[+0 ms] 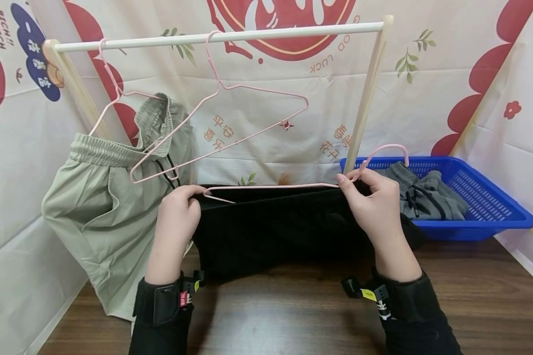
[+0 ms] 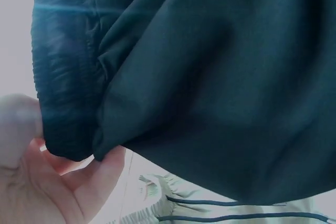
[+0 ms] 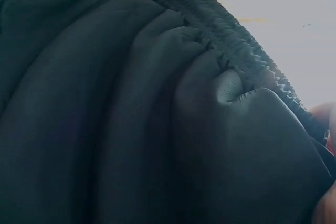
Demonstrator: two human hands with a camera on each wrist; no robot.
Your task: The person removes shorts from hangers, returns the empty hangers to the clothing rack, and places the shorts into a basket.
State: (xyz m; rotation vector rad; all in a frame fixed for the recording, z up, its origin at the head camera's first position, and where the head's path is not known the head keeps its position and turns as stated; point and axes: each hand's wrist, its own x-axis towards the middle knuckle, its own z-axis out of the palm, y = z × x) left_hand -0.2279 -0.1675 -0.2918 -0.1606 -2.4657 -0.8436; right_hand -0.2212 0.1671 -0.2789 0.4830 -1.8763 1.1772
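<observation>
Black elastic-waist shorts (image 1: 275,231) are stretched sideways between both hands above the table. My left hand (image 1: 179,217) pinches the waistband (image 2: 60,77) at its left end, with the thumb on one side and fingers on the other in the left wrist view. At the opposite end my right hand (image 1: 373,199) grips the waistband together with a pink hanger (image 1: 271,186). The hanger's hook sticks up above the right hand, and its left corner lies inside the waist opening by the left fingers. In the right wrist view, gathered black cloth (image 3: 157,119) fills most of the picture.
A white rail (image 1: 248,35) on wooden posts carries a bare pink hanger (image 1: 262,89) and light green shorts (image 1: 102,197) on another. Behind the right hand, a blue basket (image 1: 493,224) holds grey drawstring clothing (image 1: 426,192). Below lies a brown wooden table (image 1: 284,315).
</observation>
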